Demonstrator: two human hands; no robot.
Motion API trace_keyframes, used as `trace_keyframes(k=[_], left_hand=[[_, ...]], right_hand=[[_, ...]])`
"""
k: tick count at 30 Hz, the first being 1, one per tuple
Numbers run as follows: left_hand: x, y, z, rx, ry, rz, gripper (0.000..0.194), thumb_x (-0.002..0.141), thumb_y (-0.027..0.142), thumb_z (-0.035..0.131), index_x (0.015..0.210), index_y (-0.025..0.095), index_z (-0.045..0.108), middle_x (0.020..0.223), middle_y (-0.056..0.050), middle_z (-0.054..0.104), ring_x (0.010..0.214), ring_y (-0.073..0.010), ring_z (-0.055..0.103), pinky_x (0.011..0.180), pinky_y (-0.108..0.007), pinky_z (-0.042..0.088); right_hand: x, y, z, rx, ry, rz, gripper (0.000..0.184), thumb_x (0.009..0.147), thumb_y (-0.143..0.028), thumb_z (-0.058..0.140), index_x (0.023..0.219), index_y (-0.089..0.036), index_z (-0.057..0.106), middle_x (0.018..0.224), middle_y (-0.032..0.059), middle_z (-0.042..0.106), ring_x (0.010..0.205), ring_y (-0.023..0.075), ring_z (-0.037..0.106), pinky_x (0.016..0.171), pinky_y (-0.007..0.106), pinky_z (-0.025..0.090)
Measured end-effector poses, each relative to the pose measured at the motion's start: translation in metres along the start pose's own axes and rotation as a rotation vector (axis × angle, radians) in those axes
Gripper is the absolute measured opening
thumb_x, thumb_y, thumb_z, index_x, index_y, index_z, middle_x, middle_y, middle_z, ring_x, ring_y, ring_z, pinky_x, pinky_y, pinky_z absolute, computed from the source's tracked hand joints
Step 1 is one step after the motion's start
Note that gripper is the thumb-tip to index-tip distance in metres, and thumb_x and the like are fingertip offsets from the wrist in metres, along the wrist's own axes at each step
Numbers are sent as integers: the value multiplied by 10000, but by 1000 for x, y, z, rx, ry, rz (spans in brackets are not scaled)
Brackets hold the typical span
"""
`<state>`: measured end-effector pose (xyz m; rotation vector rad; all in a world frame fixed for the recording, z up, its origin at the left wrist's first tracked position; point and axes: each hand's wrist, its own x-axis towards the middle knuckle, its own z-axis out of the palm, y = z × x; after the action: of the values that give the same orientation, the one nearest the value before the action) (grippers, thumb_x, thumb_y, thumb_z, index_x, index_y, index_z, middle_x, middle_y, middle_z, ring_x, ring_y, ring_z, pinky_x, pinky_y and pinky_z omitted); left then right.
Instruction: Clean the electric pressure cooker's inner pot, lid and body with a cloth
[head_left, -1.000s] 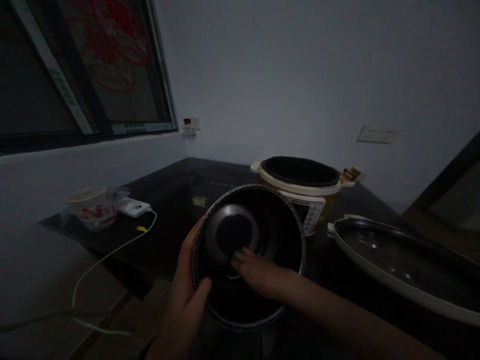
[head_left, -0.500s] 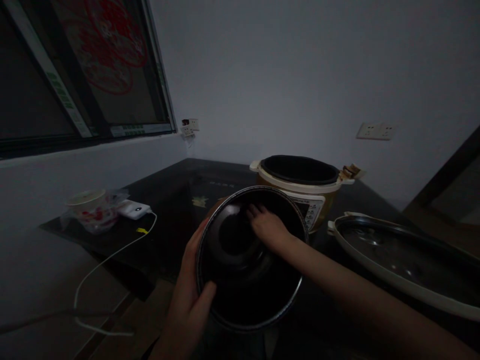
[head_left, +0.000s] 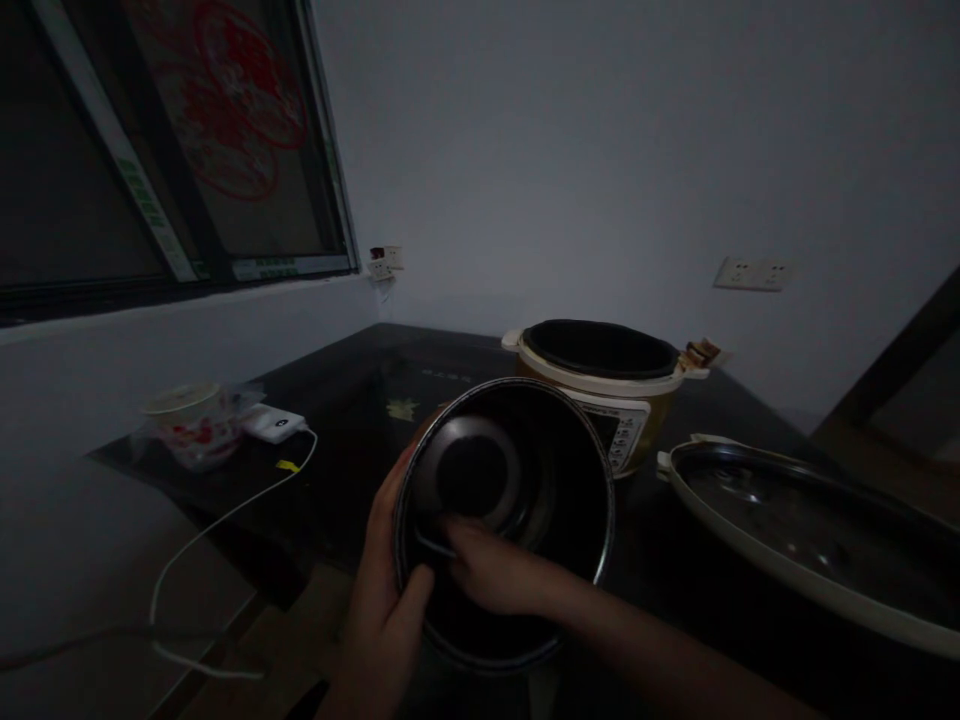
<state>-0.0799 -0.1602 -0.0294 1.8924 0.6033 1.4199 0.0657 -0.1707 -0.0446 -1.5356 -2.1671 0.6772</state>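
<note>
A dark inner pot [head_left: 555, 470] with a speckled rim is tilted so that its opening faces me. Round its left side wraps my left hand [head_left: 386, 590], thumb over the rim and fingers along the outside. My right hand [head_left: 499, 570] reaches inside, low on the left of the pot's interior. Its fingers are bent, and a thin pale edge shows by them; what they hold, if anything, is too dark to make out. Behind the pot stands an electric pressure cooker [head_left: 645, 410] without its lid, dark inside.
A cooker lid [head_left: 795, 540] lies upside down at the right. On the left of the black table [head_left: 352, 375] are a paper cup [head_left: 191, 425] in a plastic bag and a white device [head_left: 274, 422] with a cable. Wall sockets [head_left: 750, 273] sit behind.
My right hand has moved from the upper part of the pot's interior down and left, towards the lower side. My left hand keeps its hold on the rim. The view has shifted slightly.
</note>
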Motion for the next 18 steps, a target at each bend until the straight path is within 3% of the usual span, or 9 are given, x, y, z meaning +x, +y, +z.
trace_keyframes(k=[3, 5, 8, 10, 13, 18], left_hand=[[-1, -5, -4, -3, 53, -49, 608, 874, 162, 464, 1406, 423, 329, 1484, 66, 385, 1369, -196, 342, 1135, -358, 281], [-1, -7, -6, -1, 67, -80, 613, 864, 146, 473, 1401, 413, 347, 1477, 55, 401, 1364, -205, 353, 1136, -375, 280], [-2, -6, -7, 8, 46, -81, 606, 865, 164, 484, 1414, 378, 342, 1489, 25, 388, 1376, -231, 332, 1143, -409, 265], [-1, -4, -6, 13, 20, -76, 596, 877, 189, 482, 1421, 380, 327, 1499, 28, 370, 1386, -229, 311, 1147, -406, 258], [2, -1, -5, 13, -18, -58, 586, 891, 207, 469, 1415, 420, 312, 1503, 58, 358, 1390, -211, 302, 1150, -390, 251], [2, 1, -6, 10, -70, -33, 589, 901, 222, 453, 1424, 428, 279, 1517, 63, 324, 1401, -207, 274, 1157, -385, 229]], right_hand=[[-3, 12, -7, -196, -85, 10, 486, 776, -13, 473, 1229, -161, 567, 1240, 85, 619, 1147, 159, 566, 941, 252, 445], [-8, 25, -15, -345, -105, 66, 434, 745, 11, 497, 1115, -164, 644, 1136, 97, 671, 1065, 192, 616, 867, 284, 492], [-13, 39, -31, -590, -28, 195, 349, 756, 26, 481, 1003, -109, 686, 1075, 182, 675, 1060, 284, 610, 845, 413, 505], [-11, 43, -44, -725, 67, 230, 362, 799, 26, 429, 1051, -76, 668, 1149, 220, 635, 1139, 315, 555, 919, 481, 457], [3, 39, -64, -848, 186, 179, 393, 851, 7, 375, 1171, -36, 599, 1294, 240, 541, 1244, 323, 462, 1003, 503, 389], [33, 20, -77, -914, 266, -76, 365, 923, -99, 370, 1243, -87, 544, 1341, 185, 519, 1235, 280, 470, 941, 426, 456]])
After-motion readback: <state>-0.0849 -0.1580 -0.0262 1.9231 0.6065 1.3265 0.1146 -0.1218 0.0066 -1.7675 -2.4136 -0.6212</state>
